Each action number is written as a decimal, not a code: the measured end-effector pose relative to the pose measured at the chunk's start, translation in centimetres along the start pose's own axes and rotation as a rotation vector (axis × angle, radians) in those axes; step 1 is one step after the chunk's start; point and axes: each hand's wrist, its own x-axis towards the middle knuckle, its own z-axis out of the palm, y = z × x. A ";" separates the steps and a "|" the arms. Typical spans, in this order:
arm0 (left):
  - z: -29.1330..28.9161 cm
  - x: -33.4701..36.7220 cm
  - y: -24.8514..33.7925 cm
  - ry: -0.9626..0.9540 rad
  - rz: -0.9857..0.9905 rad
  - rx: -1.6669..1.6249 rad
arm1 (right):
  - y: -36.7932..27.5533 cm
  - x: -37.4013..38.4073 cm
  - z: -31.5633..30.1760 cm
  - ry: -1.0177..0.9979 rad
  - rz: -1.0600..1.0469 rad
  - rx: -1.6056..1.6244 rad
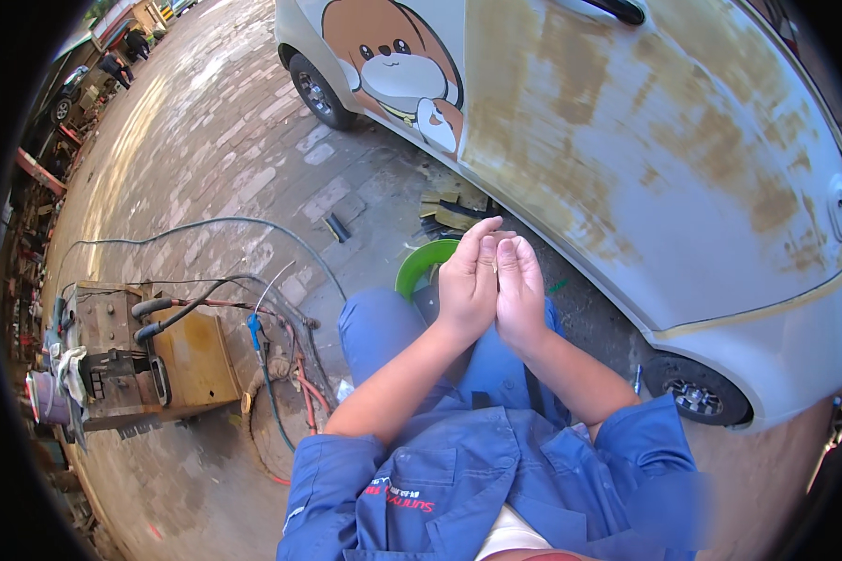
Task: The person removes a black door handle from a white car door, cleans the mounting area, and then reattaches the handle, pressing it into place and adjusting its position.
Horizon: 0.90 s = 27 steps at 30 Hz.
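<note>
Over my lap, my left hand (466,283) and my right hand (522,292) are pressed together with the thumbs side by side. Both have their fingers curled inward; whatever they hold between them is hidden or too small to name. Behind my left hand shows the rim of a bright green basin (408,271), partly covered by my hands and knee. Ahead and to the right stands a white car (589,159), its side panel patched with brownish-yellow filler that looks sanded. Neither hand touches the car.
Dark and yellowish blocks (454,215) lie on the ground beyond the basin, with another block (336,227) apart from them. At left stands a worn machine in a brown case (196,360), with cables, hoses and a blue air gun (255,329). Two people are far off at upper left.
</note>
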 end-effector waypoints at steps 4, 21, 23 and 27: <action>0.7 0.0 -0.7 -0.014 -0.251 -0.305 | 1.0 -0.3 -0.9 0.029 0.074 -0.029; -0.9 -2.2 -2.9 -0.111 -0.071 -0.173 | 0.8 1.8 -3.6 -0.126 0.050 0.196; -0.8 -2.6 -2.8 -0.128 0.180 0.209 | 1.3 1.6 -3.9 -0.018 0.090 0.097; -0.3 -2.9 -2.4 -0.109 0.237 0.145 | 1.9 1.6 -4.8 0.023 0.133 0.097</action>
